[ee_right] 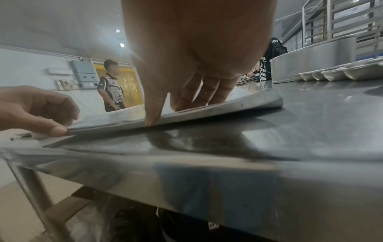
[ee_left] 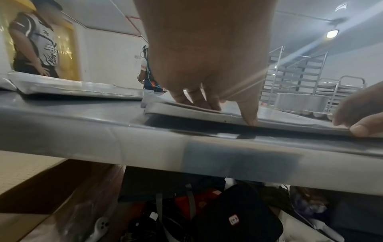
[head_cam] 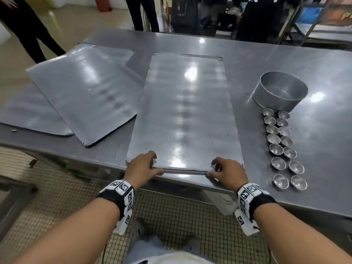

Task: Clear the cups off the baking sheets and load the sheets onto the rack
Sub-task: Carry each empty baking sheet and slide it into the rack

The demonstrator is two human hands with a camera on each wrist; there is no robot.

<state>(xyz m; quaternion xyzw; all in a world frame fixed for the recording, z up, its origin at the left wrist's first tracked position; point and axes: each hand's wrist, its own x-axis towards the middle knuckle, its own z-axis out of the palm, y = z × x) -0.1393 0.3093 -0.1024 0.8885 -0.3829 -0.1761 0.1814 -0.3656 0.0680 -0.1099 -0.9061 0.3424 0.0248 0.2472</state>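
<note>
The left hand (head_cam: 142, 165) and right hand (head_cam: 227, 171) pinched the near edge of the baking sheet (head_cam: 184, 111), fingers on top, thumbs at its lip. It lay flat on the worktop (head_cam: 323, 73), cups (head_cam: 282, 141) cleared aside right. Lifting evenly would avoid flexing.

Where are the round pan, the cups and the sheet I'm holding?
round pan (head_cam: 274, 98): head view, outer wall.
cups (head_cam: 281, 181): head view, bowl of the nearest left cup.
sheet (head_cam: 182, 115): head view, bare middle of its face.
</note>
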